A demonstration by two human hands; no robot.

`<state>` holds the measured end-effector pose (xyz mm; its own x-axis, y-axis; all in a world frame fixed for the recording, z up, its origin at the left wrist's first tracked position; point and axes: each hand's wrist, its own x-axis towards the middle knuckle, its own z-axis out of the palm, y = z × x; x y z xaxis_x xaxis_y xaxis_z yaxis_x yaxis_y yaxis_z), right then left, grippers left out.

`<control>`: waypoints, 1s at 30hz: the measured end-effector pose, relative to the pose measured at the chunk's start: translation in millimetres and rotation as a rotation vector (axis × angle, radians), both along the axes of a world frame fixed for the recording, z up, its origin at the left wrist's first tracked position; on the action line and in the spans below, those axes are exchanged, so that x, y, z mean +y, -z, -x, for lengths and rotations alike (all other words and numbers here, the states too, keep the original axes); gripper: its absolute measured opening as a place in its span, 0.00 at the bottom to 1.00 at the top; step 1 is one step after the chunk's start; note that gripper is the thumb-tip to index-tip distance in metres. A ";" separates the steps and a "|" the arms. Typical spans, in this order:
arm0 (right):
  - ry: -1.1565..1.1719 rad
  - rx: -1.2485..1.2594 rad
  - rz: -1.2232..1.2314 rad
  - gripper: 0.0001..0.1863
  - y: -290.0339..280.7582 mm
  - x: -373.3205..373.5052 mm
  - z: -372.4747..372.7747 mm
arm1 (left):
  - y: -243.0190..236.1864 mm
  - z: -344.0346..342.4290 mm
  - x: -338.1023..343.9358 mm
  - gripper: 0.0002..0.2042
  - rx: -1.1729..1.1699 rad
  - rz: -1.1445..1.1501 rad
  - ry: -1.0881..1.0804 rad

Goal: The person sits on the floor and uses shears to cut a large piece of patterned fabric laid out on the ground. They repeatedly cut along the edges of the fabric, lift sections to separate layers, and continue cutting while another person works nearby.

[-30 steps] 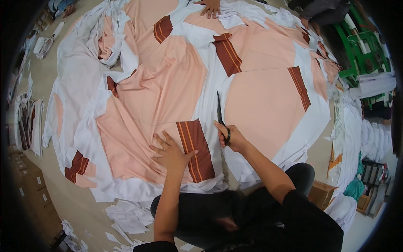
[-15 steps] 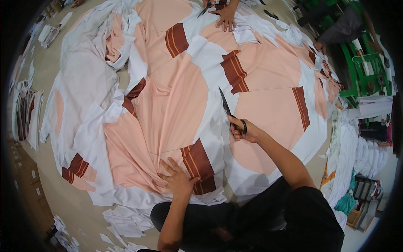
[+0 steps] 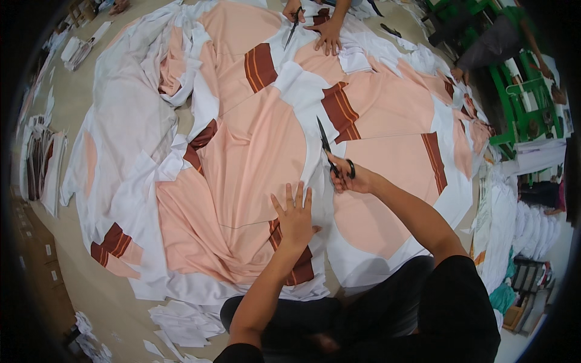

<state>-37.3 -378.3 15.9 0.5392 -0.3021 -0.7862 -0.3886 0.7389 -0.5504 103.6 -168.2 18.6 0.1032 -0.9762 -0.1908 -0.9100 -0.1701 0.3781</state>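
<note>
A wide sheet of peach and white fabric (image 3: 248, 145), with dark red bands striped in orange, lies spread before me. My left hand (image 3: 294, 215) rests on it with fingers spread, partly over the nearest red band (image 3: 299, 266). In my right hand (image 3: 352, 175) is a pair of black scissors (image 3: 324, 133), its blades pointing away from me along the white strip between two peach panels. A slit in the white runs toward my knees, below the scissors. How far the blades are apart I cannot make out.
Across the fabric, another person's hand (image 3: 328, 35) presses it down while their other hand holds scissors (image 3: 293, 31). White scraps (image 3: 184, 320) lie near my left knee. Folded cloth (image 3: 42, 163) is stacked at the left. A green metal frame (image 3: 523, 100) stands at the right.
My left hand has slid right and away from me, onto the red band's edge. The right hand with the scissors has barely moved. The other person's scissors have come further into view.
</note>
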 end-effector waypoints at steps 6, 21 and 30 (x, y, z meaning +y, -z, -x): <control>-0.218 0.200 0.169 0.31 -9.4 -18.2 -13.3 | 21.8 14.9 9.7 0.47 -0.097 -0.043 -0.015; -0.270 0.078 0.177 0.30 -9.4 -72.3 -23.3 | 28.7 18.7 35.0 0.32 -0.143 -0.010 0.011; -0.449 0.178 0.250 0.31 -15.7 -101.3 -15.3 | 5.4 -29.2 -4.4 0.44 0.105 0.063 -0.239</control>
